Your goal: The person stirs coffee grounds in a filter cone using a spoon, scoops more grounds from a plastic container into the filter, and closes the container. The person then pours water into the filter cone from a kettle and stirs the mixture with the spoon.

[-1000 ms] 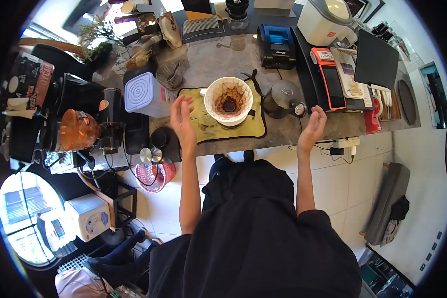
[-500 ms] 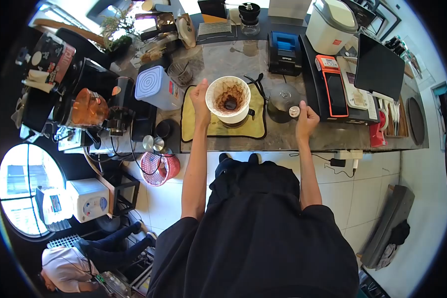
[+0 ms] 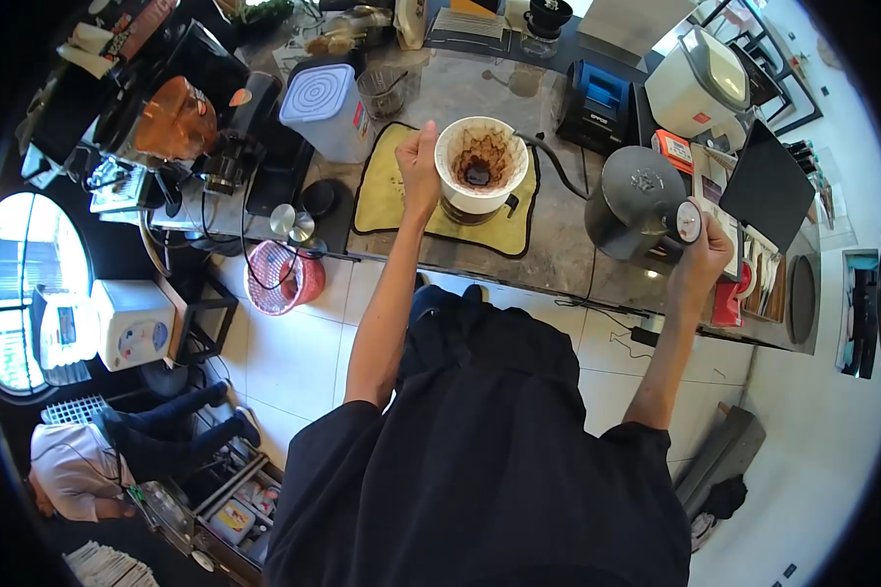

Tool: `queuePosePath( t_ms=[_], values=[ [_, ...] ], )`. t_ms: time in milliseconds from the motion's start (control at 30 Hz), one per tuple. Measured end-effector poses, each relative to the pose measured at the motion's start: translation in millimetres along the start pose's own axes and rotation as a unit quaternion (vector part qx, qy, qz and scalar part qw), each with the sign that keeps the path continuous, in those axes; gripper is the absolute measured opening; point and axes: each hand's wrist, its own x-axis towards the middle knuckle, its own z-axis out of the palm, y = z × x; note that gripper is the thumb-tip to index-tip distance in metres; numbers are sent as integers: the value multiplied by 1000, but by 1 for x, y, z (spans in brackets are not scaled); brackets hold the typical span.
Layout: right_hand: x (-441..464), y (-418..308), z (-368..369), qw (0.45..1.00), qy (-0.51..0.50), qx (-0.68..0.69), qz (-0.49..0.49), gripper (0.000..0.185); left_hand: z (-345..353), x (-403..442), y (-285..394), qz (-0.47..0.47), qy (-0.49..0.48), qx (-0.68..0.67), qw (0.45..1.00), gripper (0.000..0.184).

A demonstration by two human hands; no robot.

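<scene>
A white coffee dripper (image 3: 470, 203) holds a paper filter (image 3: 504, 147) lined with wet brown grounds, dark at the bottom. It sits on a server whose black handle (image 3: 511, 205) shows at the right; most of the server is hidden. Below them lies a yellow cloth (image 3: 387, 201) with black edging. My left hand (image 3: 421, 174) is closed at the dripper's left side, its thumb upright. My right hand (image 3: 707, 252) grips a dark gooseneck kettle (image 3: 636, 201), raised and seen from above, with a round dial thermometer (image 3: 689, 222) beside my fingers. The spout's tip is at the dripper's right rim.
Behind the cloth stand a lidded plastic container (image 3: 325, 108) and a glass (image 3: 382, 93). A black receipt printer (image 3: 594, 106) and a white bin (image 3: 697, 83) are at the back right. A pink basket (image 3: 284, 279) is on the floor. Another person (image 3: 78, 470) is at the lower left.
The kettle has come up toward me, looking larger, and its spout now reaches the dripper's rim. My right hand has moved right. The view has shifted and turned; my left hand stays at the dripper.
</scene>
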Motion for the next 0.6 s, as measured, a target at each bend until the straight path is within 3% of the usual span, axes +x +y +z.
queuePosePath(
  t_ms=[267, 600],
  values=[
    [7, -48, 19, 980, -138, -140, -21, 48, 1, -3, 5, 38, -1, 4, 999, 51],
    [30, -54, 52, 960, -169, -213, -67, 47, 0, -3, 5, 52, -15, 8, 999, 53]
  ],
)
